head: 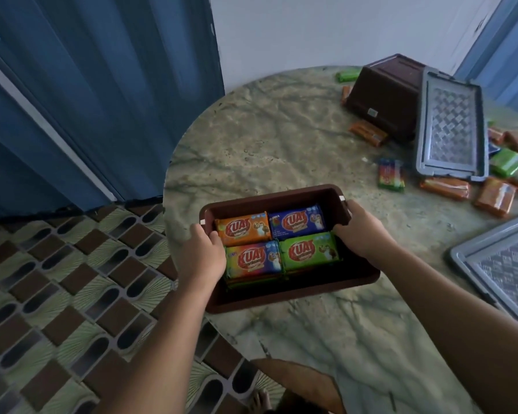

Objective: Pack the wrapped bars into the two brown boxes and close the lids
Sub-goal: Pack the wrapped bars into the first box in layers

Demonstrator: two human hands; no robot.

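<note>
Glossy-wrapped bars (277,243), smooth brown box (281,201) probably plastic, marble-look table (281,138).

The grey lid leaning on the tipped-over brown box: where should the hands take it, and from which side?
Probably by the long side rims of the grey lid, coming from its near low end: it slopes against the tipped box, leaving the rims exposed. Both hands currently hold the filled box.

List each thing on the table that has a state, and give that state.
Near brown box: open, upright, four bars showing on top.
Far brown box: tipped over.
Grey lid: off, leaning on far box.
Second grey lid: off, flat on table.
Left hand: gripping near box.
Right hand: gripping near box.
</note>
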